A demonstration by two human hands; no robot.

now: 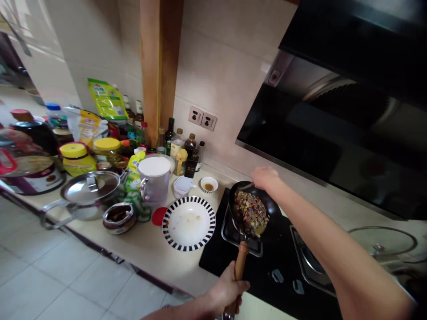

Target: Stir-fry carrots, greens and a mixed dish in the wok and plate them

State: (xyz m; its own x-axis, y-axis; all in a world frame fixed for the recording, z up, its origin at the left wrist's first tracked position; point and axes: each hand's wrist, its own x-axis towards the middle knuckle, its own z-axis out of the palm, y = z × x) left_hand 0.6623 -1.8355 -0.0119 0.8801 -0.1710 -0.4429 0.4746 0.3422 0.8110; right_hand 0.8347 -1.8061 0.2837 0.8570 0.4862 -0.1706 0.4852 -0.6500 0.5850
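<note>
My left hand [229,286] is wrapped around the wooden handle [241,260] of a dark wok [275,209]. The wok sits over the left burner, tilted a little, with chopped brown food [251,211] flecked with red and yellow inside it and some liquid at its lower side. Stretched across the stove, my right hand [266,178] is closed above the wok's far rim. What its fingers hold is hidden from this side. Left of the stove lies a white plate [189,222] with a black-striped rim, bearing only food traces.
A small sauce bowl [209,184], a spice box [183,186] and a large lidded pitcher [155,178] stand behind the plate. Bottles, jars and a lidded pot [93,191] crowd the counter's left. A glass lid [380,242] lies at right. The range hood [300,146] hangs low.
</note>
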